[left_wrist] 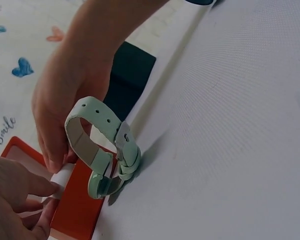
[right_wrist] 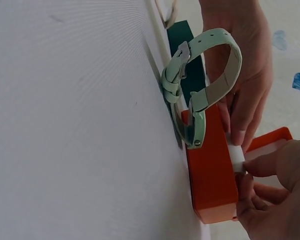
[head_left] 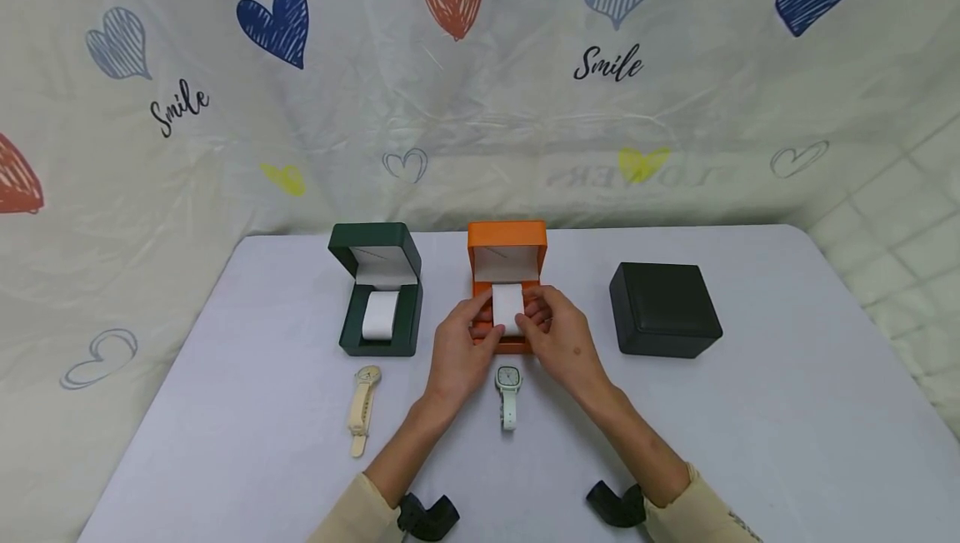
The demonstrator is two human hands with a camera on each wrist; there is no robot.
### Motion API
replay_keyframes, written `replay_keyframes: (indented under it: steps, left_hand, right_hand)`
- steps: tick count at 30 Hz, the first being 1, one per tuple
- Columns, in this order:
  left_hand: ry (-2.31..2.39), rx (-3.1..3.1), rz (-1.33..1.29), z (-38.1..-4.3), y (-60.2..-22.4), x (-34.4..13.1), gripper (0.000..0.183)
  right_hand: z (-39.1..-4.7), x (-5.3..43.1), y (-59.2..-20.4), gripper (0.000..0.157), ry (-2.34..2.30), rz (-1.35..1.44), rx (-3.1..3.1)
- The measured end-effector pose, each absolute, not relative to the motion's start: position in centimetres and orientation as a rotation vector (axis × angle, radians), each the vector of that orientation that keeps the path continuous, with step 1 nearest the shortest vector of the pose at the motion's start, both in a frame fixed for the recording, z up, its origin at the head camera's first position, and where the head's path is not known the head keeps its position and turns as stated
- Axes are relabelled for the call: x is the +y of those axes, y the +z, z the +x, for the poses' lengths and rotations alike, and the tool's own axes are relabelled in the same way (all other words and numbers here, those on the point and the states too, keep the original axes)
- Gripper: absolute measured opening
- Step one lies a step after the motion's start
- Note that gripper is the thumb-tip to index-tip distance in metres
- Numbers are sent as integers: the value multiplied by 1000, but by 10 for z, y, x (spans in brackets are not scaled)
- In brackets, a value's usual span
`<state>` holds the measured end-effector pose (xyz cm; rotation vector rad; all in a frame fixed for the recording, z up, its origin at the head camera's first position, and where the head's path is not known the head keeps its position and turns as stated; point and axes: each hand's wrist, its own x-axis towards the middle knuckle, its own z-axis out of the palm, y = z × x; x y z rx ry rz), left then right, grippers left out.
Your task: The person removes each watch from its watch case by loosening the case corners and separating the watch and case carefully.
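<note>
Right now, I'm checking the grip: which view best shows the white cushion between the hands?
The head view: the white cushion shows broadly between the left hand and right hand. Both wrist views show only part, past the orange box.

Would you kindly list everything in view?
orange box: one, orange, open, middle
green box: one, green, open, left
black box: one, black, closed, right
white cushion: one, white, at orange box's opening
second cushion: one, white, in green box
mint watch: one, mint, before orange box
cream watch: one, cream, before green box
table: one, white, foreground
backdrop: one, off-white with hearts, behind table
black devices: two, black, beside sleeves
sleeves: two, cream, head view's bottom
left hand: one, bare, gripping white cushion
right hand: one, bare, gripping white cushion
</note>
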<state>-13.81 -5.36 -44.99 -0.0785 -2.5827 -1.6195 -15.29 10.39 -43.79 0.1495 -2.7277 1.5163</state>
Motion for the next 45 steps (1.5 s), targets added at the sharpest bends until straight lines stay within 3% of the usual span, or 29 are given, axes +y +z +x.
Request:
replay_keyframes:
  steps: [17, 45]
  left_hand:
    - [-1443, -2687, -17, -137, -448, -52, 51]
    - [-1396, -2784, -62, -147, -436, -55, 48]
  right_hand:
    - [-151, 100, -440, 36, 1274, 186, -2791]
    - [-151, 114, -431, 35, 1297, 268, -2806]
